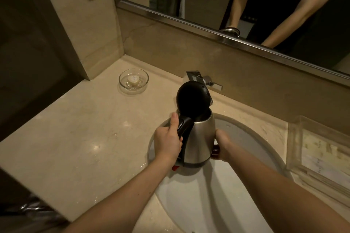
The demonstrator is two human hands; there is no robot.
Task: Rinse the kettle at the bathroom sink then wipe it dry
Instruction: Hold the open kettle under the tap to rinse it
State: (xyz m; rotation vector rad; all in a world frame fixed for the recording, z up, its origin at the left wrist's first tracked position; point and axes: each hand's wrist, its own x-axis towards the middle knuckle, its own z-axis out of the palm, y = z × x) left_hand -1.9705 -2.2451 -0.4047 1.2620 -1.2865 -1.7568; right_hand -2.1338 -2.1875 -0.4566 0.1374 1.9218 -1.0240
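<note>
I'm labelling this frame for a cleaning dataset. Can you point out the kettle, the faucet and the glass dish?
kettle (202, 138): head view, on its steel body.
faucet (215, 85): head view, on its chrome lever behind the kettle's lid.
glass dish (124, 83): head view, on its left inner wall.

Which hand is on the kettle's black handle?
The left hand grips the black handle of the kettle, thumb along its top. The right hand instead holds the steel body low on the opposite side.
</note>
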